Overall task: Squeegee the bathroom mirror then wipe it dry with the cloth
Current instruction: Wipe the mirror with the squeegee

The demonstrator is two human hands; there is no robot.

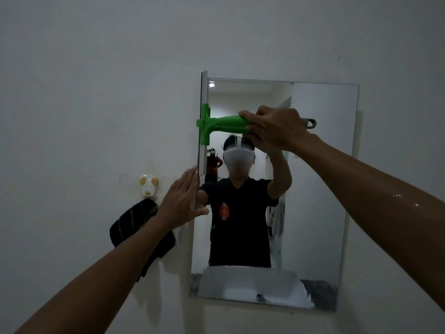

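Green squeegee gripped by R hand, blade at mirror L edge.

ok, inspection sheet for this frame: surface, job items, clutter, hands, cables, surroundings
Surface: mirror on a pale wall, frameless; smeared band along its bottom edge.
Job's things: green squeegee, blade vertical at the mirror's left edge, handle horizontal. Dark cloth hangs from a wall hook left of the mirror, unused.
Clutter: nothing seen.
Grippers: right hand closed around the squeegee handle. Left hand open and flat against the mirror's left edge, below the blade.
Cables: nothing seen.
Surroundings: wall has peeling patches below the cloth; dim light. A reflected lit room shows in the glass.
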